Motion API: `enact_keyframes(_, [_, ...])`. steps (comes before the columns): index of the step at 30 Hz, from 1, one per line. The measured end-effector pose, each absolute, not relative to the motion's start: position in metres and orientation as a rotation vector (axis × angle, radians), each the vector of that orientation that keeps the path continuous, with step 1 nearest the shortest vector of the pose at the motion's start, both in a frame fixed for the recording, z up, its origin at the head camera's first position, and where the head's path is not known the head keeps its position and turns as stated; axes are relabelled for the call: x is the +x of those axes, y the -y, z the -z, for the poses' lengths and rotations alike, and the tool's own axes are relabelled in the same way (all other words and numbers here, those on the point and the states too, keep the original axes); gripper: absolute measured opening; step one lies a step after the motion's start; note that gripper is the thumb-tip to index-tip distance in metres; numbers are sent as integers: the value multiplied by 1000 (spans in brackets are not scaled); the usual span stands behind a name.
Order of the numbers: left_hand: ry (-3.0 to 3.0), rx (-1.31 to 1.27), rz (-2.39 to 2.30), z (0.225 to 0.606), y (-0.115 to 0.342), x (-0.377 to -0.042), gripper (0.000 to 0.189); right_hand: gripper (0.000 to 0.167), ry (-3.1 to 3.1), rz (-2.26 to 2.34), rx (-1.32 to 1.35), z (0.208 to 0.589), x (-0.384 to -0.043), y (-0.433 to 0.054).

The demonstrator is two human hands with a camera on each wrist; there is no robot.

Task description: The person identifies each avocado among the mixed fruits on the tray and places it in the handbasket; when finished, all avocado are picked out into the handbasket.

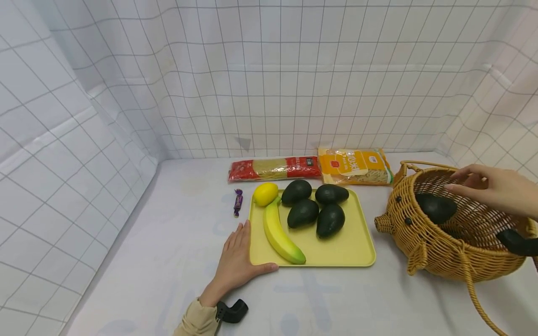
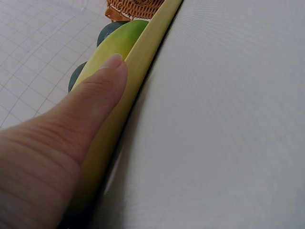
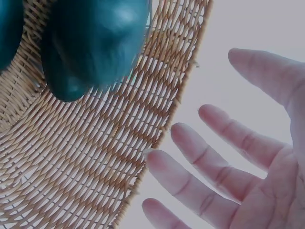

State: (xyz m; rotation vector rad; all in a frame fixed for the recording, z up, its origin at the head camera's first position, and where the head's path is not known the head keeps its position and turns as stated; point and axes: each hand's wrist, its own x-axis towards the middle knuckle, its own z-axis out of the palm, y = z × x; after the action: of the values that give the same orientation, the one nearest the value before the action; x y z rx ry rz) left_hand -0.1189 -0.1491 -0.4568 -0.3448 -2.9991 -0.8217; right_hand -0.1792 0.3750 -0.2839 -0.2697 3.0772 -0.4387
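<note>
a: what is the left hand doing?

b: it is touching the near left corner of the yellow tray. the fingers are lying out straight along the left side, and the thumb is pointing right along the near edge. it is not curling round anything.

a: and the right hand?

b: that one is hanging over the basket on the right. its fingers are bending a little and sitting apart — the palm is showing bare.

a: what is it nearest to?

b: a dark avocado. that one is lying inside the basket, just to the left of the fingers. the right wrist view is showing more than one dark avocado in there.

a: what is sitting on the tray?

b: a banana is lying on the left side, with its green tip pointing near and right. a lemon is resting in the far left corner. four more avocados are sitting together, right of the banana.

a: what else are you seeing?

b: a purple sweet is lying left of the tray. past the far edge, a red packet and an orange bag are lying end to end — the bag is resting on the right. the basket's snout is pointing left at the tray.
</note>
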Motion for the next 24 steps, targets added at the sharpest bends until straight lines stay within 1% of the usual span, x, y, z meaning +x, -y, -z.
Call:
enact_keyframes(6, [2984,-353,821,456,149,-118,130,39,-3179,543,-272,279,-165,-360])
enact_keyframes(11, [2974,-362,815,457,149,-118,129,25,-3274,601,-379,275,-149,-341])
enact_keyframes(14, [2976,-361,813,456,149,-119,129,19,-3308,573,-443,273,-142,-328])
enact_keyframes(22, [2989,-358,815,455,149,-118,131,14,-3372,596,-517,276,-124,-289])
enact_keyframes(24, [2979,-360,809,456,149,-118,130,15,-3383,632,-577,278,-121,-278])
